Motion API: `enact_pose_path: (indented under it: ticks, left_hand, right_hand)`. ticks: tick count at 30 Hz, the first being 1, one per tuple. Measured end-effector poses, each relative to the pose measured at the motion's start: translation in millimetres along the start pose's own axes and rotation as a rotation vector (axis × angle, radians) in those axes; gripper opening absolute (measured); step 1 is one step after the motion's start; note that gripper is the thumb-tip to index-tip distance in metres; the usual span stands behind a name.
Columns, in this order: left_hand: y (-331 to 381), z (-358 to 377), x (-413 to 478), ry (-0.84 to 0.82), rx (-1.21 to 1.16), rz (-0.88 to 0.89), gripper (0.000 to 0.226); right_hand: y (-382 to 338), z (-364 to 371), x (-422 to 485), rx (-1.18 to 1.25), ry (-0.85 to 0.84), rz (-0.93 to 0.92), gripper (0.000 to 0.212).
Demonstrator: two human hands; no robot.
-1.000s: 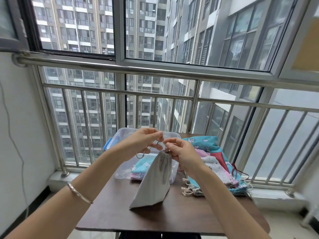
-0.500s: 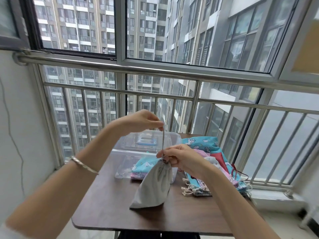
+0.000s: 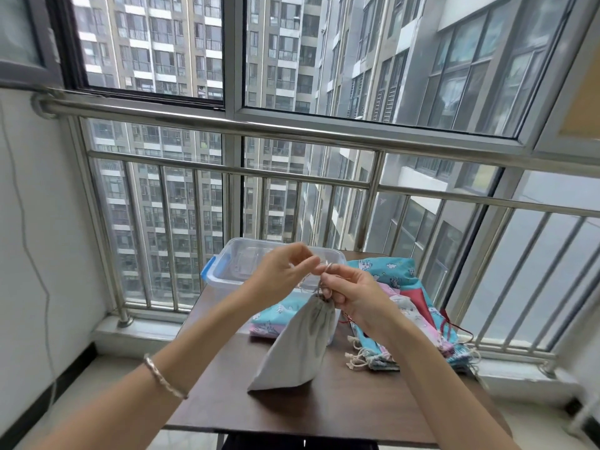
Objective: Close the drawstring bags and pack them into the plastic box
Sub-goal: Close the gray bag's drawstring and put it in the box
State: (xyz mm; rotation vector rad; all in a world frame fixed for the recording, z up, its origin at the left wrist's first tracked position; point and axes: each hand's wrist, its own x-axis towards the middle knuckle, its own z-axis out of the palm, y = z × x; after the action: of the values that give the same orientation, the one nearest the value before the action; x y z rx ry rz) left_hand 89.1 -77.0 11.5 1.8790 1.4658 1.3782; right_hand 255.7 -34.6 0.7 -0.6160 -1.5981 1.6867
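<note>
A grey drawstring bag (image 3: 297, 347) hangs above the dark table (image 3: 324, 407), its mouth gathered tight and its bottom corner near the tabletop. My right hand (image 3: 352, 295) pinches the gathered neck. My left hand (image 3: 285, 276) pinches the cord just above the neck, fingertips touching the right hand's. Behind them stands the clear plastic box (image 3: 227, 271) with blue latches, holding folded turquoise and pink bags (image 3: 271, 319). A pile of patterned bags (image 3: 406, 319) with loose cords lies at the right of the table.
A steel railing (image 3: 292, 131) and window run directly behind the table. A white wall (image 3: 39, 254) with a hanging cable is on the left. The table's front edge (image 3: 292, 431) is close to my body.
My left hand, which had pulled the cord high above the bag, has come back down to meet my right hand at the bag's neck. The bag stays gathered.
</note>
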Motion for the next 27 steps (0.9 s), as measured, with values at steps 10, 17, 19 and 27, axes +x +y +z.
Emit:
enact_pose_path:
  ticks: [10,17,19,27]
  left_hand:
    - [-8,6,-5,-0.292,-0.362,-0.144,0.013]
    - [4,-2,-4,-0.231,-0.089,-0.214,0.015]
    - [7,-5,-4,-0.251,-0.043,-0.255,0.015]
    - [13,-8,-4,-0.314,-0.181,-0.414,0.022]
  right_hand:
    - [0,-3,-1,-0.021,-0.011,-0.040,0.013]
    - [-2,-4,-7,-0.145,0.065,-0.063,0.010]
    - [-5,-4,-8,-0.148,0.063,-0.050,0.006]
    - [-14,-8,-17,-0.418,0.171,-0.105,0.025]
